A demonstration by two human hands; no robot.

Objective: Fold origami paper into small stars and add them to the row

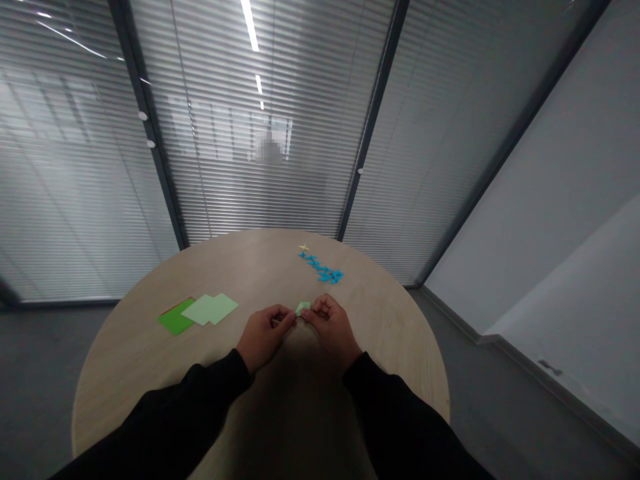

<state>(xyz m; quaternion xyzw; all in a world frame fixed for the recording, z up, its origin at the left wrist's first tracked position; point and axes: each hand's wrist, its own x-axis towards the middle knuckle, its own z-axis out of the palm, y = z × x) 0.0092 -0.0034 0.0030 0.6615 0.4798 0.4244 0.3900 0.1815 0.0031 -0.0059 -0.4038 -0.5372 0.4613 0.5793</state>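
From across the room, a person is working at a round surface of pale wood-grain laminate [260, 267], with both forearms in black sleeves reaching in from the near edge. The left hand [263, 337] and right hand [333, 330] meet just above the surface. Both are closed, fingers curled, and between their fingertips they grip a small pale green folded paper piece [303, 308]. The piece is tiny, so the two-handed pinch seems to be there for control, keeping it raised where both hands can reach it. How each finger sits on it is hidden from here.

To the left of the hands lie two overlapping pale green square paper sheets [213, 309]. A brighter green paper sheet [177, 318] sits just touching them, a thin orange-red edge showing along its far side. Lying this close to the left hand, they look kept within easy reach. Farther off, toward the far rim, runs a straggling line of small bright blue paper pieces [320, 267], too small to make out singly. A little yellow star-shaped paper piece [303, 247] sits just beyond its far end. That spot seems chosen to keep them clear of the working hands. Behind the surface stand glass partitions with slatted blinds [260, 167].
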